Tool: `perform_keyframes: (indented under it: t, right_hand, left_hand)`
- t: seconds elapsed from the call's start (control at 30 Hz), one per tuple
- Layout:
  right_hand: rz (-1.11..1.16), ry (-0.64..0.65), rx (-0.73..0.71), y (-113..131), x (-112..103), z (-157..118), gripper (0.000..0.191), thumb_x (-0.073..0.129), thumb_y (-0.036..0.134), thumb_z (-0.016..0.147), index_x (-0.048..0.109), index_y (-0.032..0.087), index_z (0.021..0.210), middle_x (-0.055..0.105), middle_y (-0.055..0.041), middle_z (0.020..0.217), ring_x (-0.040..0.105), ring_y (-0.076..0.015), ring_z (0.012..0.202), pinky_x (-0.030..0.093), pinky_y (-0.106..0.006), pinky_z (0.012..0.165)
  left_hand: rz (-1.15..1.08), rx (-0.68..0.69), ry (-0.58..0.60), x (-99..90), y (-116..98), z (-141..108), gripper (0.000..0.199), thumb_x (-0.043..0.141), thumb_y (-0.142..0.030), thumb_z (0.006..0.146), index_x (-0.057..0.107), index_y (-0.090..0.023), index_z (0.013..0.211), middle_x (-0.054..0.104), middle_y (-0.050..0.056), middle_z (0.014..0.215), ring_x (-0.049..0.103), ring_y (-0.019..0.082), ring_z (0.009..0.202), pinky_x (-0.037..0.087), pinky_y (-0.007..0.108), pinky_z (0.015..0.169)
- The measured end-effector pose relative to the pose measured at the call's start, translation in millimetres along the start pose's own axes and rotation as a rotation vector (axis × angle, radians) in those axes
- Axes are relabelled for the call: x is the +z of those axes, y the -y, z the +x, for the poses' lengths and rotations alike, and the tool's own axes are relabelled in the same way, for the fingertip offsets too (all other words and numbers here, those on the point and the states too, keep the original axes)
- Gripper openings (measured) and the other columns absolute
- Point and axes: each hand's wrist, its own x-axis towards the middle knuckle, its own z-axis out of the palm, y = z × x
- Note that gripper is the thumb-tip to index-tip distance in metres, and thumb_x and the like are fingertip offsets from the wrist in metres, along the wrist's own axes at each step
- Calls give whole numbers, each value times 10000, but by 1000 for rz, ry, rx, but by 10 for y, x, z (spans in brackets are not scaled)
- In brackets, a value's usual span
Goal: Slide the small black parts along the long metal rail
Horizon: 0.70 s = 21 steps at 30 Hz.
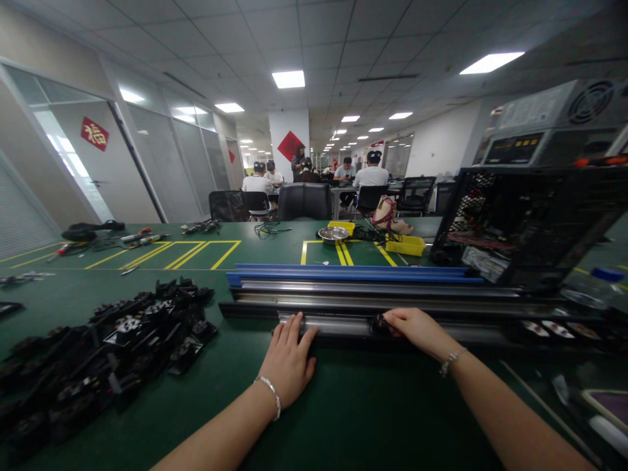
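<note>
A long black-and-silver metal rail (pixel 338 326) lies crosswise in front of me. Flat across its left end rests my left hand (pixel 289 360), fingers stretched out and touching the metal. My right hand (pixel 411 328) is closed in a pinch on a small black part (pixel 379 323), which sits in or on the rail's channel. The exact kind of that part is too dark to make out. Just behind are another dark rail (pixel 304 304) and a blue rail (pixel 343 271), lying parallel to the near one.
A large heap of black parts (pixel 122 340) covers the left side of the green table (pixel 343 412). An open computer case (pixel 520 222) stands at the right. Beyond the rails are a metal bowl (pixel 333 235) and a yellow tray (pixel 406 245). People sit farther back.
</note>
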Motion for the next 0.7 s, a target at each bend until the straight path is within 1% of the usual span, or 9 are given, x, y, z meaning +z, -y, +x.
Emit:
perform_keyframes:
  t: [0.13,0.33,0.57,0.7]
  right_hand:
    - [-10,-5,12,-3,15,11,340,434,453,767,623,195,654,655,-28,679,588,-162,646,433,-266,625]
    - [-57,11,-11,-1,24,23,370,393,454,789,619,191,663,653,-29,693,590,-161,652,424,-271,630]
    - [-57,-9,-4,-7,51,34,365,410,451,791,656,192,714,671,-30,723,593,-161,663,420,-261,624]
    - [-70,-15,-8,14,59,29,359,418,453,788,642,198,671,668,-25,705,592,-161,656,410,-258,615]
  left_hand:
    - [-2,6,-4,0,0,0,526,534,-343,797,405,-249,1298,303,123,1434,271,293,1308,241,487,1052]
    - [-3,0,-5,15,0,-4,523,537,-346,794,412,-249,1293,299,131,1431,267,298,1309,238,491,1052]
    - [8,2,-6,14,3,-6,523,534,-349,796,411,-250,1294,309,127,1427,266,298,1310,246,490,1049]
    - [7,-3,-3,10,2,-8,520,533,-349,795,415,-250,1291,304,126,1432,262,300,1312,248,488,1049]
